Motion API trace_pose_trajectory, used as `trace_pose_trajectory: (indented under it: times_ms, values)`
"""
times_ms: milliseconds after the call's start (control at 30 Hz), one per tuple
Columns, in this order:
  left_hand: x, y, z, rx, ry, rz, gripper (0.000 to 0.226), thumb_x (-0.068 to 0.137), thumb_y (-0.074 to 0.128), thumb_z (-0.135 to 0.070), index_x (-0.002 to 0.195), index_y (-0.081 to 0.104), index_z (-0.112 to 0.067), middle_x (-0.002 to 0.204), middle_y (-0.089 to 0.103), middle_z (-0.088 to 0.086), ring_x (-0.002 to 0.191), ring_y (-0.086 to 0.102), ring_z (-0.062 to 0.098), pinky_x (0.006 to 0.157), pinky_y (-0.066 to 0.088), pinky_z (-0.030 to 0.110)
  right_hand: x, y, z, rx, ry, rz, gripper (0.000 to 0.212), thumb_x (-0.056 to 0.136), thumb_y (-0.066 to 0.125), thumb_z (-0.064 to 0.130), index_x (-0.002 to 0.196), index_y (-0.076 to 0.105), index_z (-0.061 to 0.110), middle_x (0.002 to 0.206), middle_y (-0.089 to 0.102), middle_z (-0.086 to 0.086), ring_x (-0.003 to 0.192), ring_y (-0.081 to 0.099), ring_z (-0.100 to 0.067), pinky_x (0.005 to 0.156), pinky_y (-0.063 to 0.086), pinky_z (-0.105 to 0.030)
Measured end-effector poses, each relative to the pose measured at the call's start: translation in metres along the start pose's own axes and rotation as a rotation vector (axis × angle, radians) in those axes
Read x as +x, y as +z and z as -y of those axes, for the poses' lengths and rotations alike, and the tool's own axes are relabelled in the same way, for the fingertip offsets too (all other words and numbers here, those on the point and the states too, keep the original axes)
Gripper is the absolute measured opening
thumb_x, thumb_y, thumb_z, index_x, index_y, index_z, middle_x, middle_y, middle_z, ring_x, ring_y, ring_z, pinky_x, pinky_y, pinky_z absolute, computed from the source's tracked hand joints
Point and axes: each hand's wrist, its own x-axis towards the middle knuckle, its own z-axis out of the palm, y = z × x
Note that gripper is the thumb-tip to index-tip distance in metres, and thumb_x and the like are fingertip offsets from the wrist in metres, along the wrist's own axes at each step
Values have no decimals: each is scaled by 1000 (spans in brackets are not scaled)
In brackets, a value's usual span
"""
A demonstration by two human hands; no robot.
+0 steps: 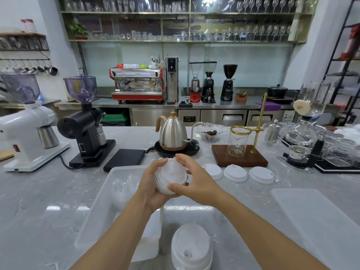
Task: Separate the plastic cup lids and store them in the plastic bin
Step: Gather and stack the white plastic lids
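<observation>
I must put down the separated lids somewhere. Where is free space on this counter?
Bare marble lies left of the plastic bin, below the white grinder, and between the lid stack and the bin cover. Crowded: the row of loose lids and the glassware at far right.

A café or coffee bar is showing here. A red espresso machine (pixel 137 84) is sitting on the steel back counter beside a tall hot-water dispenser (pixel 171 79) and three bean grinders (pixel 208 81). Long wall shelves (pixel 187 13) are carrying rows of stemmed and plain glasses. On the marble surface (pixel 39 191) nearer the camera, two more grinders (pixel 83 123), a gooseneck kettle (pixel 173 132) on its base, a pour-over stand (pixel 240 152) and glass siphon brewers (pixel 303 121) are standing.
</observation>
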Motion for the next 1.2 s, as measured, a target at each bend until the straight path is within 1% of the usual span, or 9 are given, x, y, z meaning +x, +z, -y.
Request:
trace_pose_trajectory:
  times_ms: [100, 200, 267, 367, 600, 767, 933, 1100, 1200]
  values:
    - [0, 1, 1, -10, 32, -28, 49, 70, 77, -32, 113, 71, -10, 110, 68, 23, 95, 68, 39, 83, 57, 53, -5, -10, -9, 53, 17, 35, 89, 75, 78, 47, 149, 32, 34, 147, 40, 24, 132, 38, 8, 99, 35, -9]
    - [0, 3, 2, -68, 0, -56, 51, 67, 80, -33, 112, 70, -12, 116, 64, 23, 99, 65, 42, 86, 55, 55, -6, -26, -39, 83, 105, -120, 67, 84, 74, 37, 143, 44, 26, 142, 49, 13, 130, 45, -2, 108, 37, -22]
    - [1, 4, 2, -92, -17, -82, 64, 56, 87, -32, 114, 69, -11, 118, 63, 24, 100, 65, 45, 87, 55, 57, -4, -37, -64, 21, 222, -234, 55, 88, 71, 26, 138, 49, 21, 139, 53, 5, 128, 49, -10, 106, 40, -27]
    - [1, 5, 2, -97, -21, -106, 84, 41, 96, -29, 117, 66, -12, 119, 64, 25, 100, 66, 47, 86, 55, 59, 7, -54, -101, -124, 372, -274, 49, 89, 65, 17, 136, 51, 17, 139, 54, -3, 128, 49, -17, 95, 38, -23]
    - [2, 5, 2, -148, -36, -104, 59, 64, 82, -33, 117, 64, -13, 121, 62, 25, 101, 65, 46, 86, 56, 58, 42, -66, -139, -521, 335, -106, 55, 90, 60, 29, 140, 45, 12, 143, 48, -3, 129, 48, -24, 102, 37, -32]
    - [-1, 7, 1, -154, -43, -104, 55, 68, 78, -33, 118, 64, -14, 122, 61, 24, 105, 62, 46, 85, 56, 57, 61, -53, -151, -796, 376, 146, 70, 94, 43, 53, 152, 31, 14, 162, 20, -8, 150, 17, -24, 121, 9, -45]
    - [-1, 8, 1, -147, -45, -106, 56, 69, 78, -34, 119, 63, -14, 124, 60, 24, 109, 60, 45, 84, 57, 57, 61, -42, -148, -713, 345, 15, 51, 92, 45, 50, 120, 57, 9, 127, 50, -9, 122, 48, -28, 106, 34, -40]
    - [0, 5, 2, -157, -43, -145, 80, 67, 81, -34, 139, 54, -14, 143, 54, 29, 115, 59, 45, 85, 56, 59, 46, -39, -144, -614, 346, -15, 41, 90, 56, 47, 115, 57, 14, 117, 57, -6, 104, 53, -21, 92, 45, -34]
    - [-1, 6, 2, -157, -36, -124, 71, 64, 83, -34, 127, 60, -13, 128, 60, 26, 112, 60, 45, 82, 57, 58, 39, -39, -142, -624, 333, -19, 45, 86, 62, 49, 115, 59, 15, 119, 55, -3, 107, 50, -18, 93, 42, -31]
